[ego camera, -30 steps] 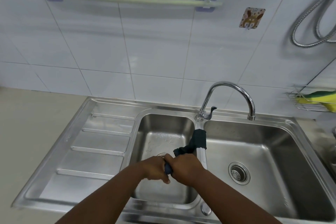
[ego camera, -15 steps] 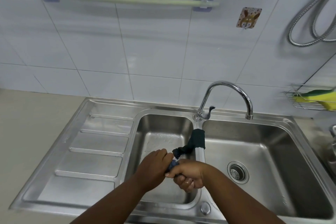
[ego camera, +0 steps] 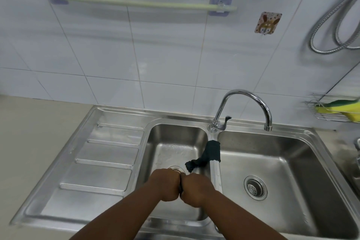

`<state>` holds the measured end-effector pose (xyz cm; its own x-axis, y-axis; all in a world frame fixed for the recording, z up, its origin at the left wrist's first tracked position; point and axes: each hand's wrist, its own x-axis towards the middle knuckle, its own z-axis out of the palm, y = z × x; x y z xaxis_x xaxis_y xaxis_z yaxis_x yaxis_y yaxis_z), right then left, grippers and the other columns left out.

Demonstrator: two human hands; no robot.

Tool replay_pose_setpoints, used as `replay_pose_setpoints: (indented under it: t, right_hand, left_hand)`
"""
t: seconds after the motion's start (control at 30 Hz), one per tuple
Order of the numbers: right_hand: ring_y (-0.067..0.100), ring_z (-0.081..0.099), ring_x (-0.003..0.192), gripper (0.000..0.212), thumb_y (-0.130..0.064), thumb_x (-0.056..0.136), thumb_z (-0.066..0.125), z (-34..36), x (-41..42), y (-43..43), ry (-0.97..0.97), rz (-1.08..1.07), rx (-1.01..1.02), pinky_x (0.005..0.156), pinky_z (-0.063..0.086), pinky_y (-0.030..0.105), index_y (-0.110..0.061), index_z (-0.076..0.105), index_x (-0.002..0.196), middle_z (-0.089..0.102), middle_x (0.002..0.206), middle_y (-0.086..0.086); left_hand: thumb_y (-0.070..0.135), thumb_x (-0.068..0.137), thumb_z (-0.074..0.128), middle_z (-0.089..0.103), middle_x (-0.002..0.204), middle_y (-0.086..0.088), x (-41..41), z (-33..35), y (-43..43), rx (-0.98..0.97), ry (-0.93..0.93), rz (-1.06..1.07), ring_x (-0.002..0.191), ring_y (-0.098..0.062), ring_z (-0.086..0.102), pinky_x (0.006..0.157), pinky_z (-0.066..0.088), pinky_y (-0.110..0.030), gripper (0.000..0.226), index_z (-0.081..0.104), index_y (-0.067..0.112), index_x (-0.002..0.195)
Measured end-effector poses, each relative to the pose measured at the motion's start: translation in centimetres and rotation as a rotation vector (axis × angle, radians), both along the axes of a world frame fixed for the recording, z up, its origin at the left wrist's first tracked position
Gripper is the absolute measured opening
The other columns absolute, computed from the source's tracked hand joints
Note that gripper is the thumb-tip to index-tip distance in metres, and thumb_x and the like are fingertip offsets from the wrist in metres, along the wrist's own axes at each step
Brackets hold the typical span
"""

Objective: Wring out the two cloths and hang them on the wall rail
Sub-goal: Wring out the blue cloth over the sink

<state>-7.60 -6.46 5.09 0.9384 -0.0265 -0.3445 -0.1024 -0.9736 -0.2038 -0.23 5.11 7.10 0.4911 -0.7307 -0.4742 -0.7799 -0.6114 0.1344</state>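
My left hand (ego camera: 165, 185) and my right hand (ego camera: 196, 189) are clenched fist to fist over the small left basin (ego camera: 155, 142). Both grip one cloth; only a dark blue sliver (ego camera: 181, 190) of it shows between the fists. A second, dark teal cloth (ego camera: 211, 151) lies draped over the divider between the two basins. Its twisted end hangs into the left basin just above my right hand; whether it touches the hand is unclear. The pale green wall rail (ego camera: 136, 3) runs across the tiles high up, bare.
A curved chrome faucet (ego camera: 251, 95) arches over the large right basin (ego camera: 311, 171). A ribbed drainboard (ego camera: 109, 154) lies to the left, with beige counter beyond. A rabbit hook (ego camera: 267, 22), a metal hose (ego camera: 331, 25) and a wire rack holding a yellow-green sponge (ego camera: 339, 108) are at right.
My right hand has rolled over from fingers-up to knuckles-up, and the two fists have closed tight against each other on the cloth. The teal cloth on the divider stayed put.
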Motion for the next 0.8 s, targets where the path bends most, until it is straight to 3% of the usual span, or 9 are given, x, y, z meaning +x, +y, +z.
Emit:
replay_pose_setpoints:
  t: [0.1, 0.2, 0.27, 0.33, 0.43, 0.57, 0.67, 0.73, 0.8]
  right_hand:
    - [0.034, 0.066, 0.077, 0.032, -0.02, 0.088, 0.054, -1.1, -0.2, 0.0, -0.164, 0.111, -0.101, 0.059, 0.041, 0.036, -0.003, 0.052, 0.116, 0.069, 0.09, 0.014]
    - [0.019, 0.059, 0.041, 0.043, -0.029, 0.064, 0.077, -1.4, -0.6, -0.3, -0.194, 0.221, -0.241, 0.04, 0.022, 0.022, -0.006, 0.065, 0.098, 0.063, 0.053, 0.0]
    - [0.013, 0.046, 0.027, 0.048, -0.03, 0.045, 0.083, -1.6, -0.3, -0.6, -0.193, 0.226, -0.272, 0.04, 0.013, 0.017, -0.011, 0.067, 0.086, 0.051, 0.037, -0.004]
    - [0.013, 0.044, 0.025, 0.049, -0.029, 0.045, 0.083, -2.1, -0.2, -0.8, -0.222, 0.23, -0.295, 0.041, 0.01, 0.017, -0.012, 0.066, 0.087, 0.05, 0.036, -0.004]
    - [0.013, 0.046, 0.026, 0.049, -0.034, 0.048, 0.083, -2.2, -0.1, -0.7, -0.232, 0.252, -0.316, 0.041, 0.017, 0.019, -0.014, 0.067, 0.09, 0.052, 0.037, -0.004]
    - [0.017, 0.058, 0.041, 0.041, -0.034, 0.065, 0.075, -1.5, -0.1, -0.4, -0.214, 0.235, -0.276, 0.041, 0.02, 0.022, -0.015, 0.064, 0.1, 0.063, 0.052, -0.002]
    - [0.031, 0.066, 0.082, 0.04, -0.023, 0.085, 0.058, -0.9, 0.4, -1.2, -0.133, 0.107, -0.02, 0.058, 0.037, 0.031, -0.009, 0.048, 0.121, 0.069, 0.096, 0.013]
    - [0.027, 0.061, 0.089, 0.043, -0.024, 0.082, 0.065, -0.5, 0.7, -1.9, 0.004, -0.017, 0.18, 0.065, 0.042, 0.03, -0.012, 0.047, 0.119, 0.064, 0.104, 0.012]
    - [0.018, 0.056, 0.086, 0.048, -0.031, 0.074, 0.078, -0.4, 0.8, -2.9, 0.073, -0.108, 0.349, 0.063, 0.043, 0.024, -0.018, 0.048, 0.11, 0.058, 0.099, 0.003]
  left_hand:
    - [0.016, 0.081, 0.061, 0.061, 0.085, -0.004, 0.3, -0.5, 0.0, 0.004, 0.219, 0.102, 0.085, -0.023, 0.059, 0.083, 0.054, -0.039, 0.019, 0.066, 0.012, 0.1]
    - [0.016, 0.08, 0.07, 0.068, 0.104, -0.008, 0.2, -1.1, -0.1, -0.04, 0.436, 0.227, 0.085, -0.016, 0.056, 0.075, 0.047, -0.03, 0.023, 0.069, 0.009, 0.102]
    - [0.017, 0.076, 0.074, 0.065, 0.089, 0.0, 0.4, -1.3, -0.1, -0.073, 0.563, 0.351, 0.081, -0.016, 0.058, 0.067, 0.047, -0.028, 0.02, 0.07, 0.014, 0.095]
    - [0.019, 0.072, 0.076, 0.056, 0.073, 0.004, 0.7, -1.6, 0.1, -0.081, 0.642, 0.44, 0.066, -0.016, 0.054, 0.056, 0.044, -0.027, 0.013, 0.065, 0.022, 0.077]
    - [0.022, 0.065, 0.078, 0.053, 0.076, -0.007, 1.1, -2.0, 0.5, -0.066, 0.711, 0.48, 0.065, -0.023, 0.045, 0.053, 0.035, -0.028, 0.017, 0.063, 0.019, 0.072]
    - [0.021, 0.068, 0.078, 0.059, 0.081, -0.002, 1.2, -2.7, 0.6, -0.097, 0.684, 0.452, 0.072, -0.02, 0.053, 0.059, 0.044, -0.029, 0.017, 0.067, 0.019, 0.081]
    - [0.023, 0.074, 0.076, 0.064, 0.088, 0.004, 0.6, -3.1, 0.7, -0.207, 0.406, 0.307, 0.085, -0.016, 0.062, 0.079, 0.053, -0.031, 0.03, 0.068, 0.016, 0.102]
    - [0.03, 0.073, 0.074, 0.069, 0.101, 0.0, 0.3, -3.6, 0.9, -0.259, 0.299, 0.265, 0.092, -0.018, 0.065, 0.085, 0.055, -0.037, 0.038, 0.063, 0.019, 0.108]
    - [0.031, 0.075, 0.068, 0.068, 0.102, 0.002, 0.4, -3.8, 1.3, -0.306, 0.359, 0.314, 0.089, -0.014, 0.064, 0.084, 0.056, -0.037, 0.037, 0.056, 0.023, 0.11]
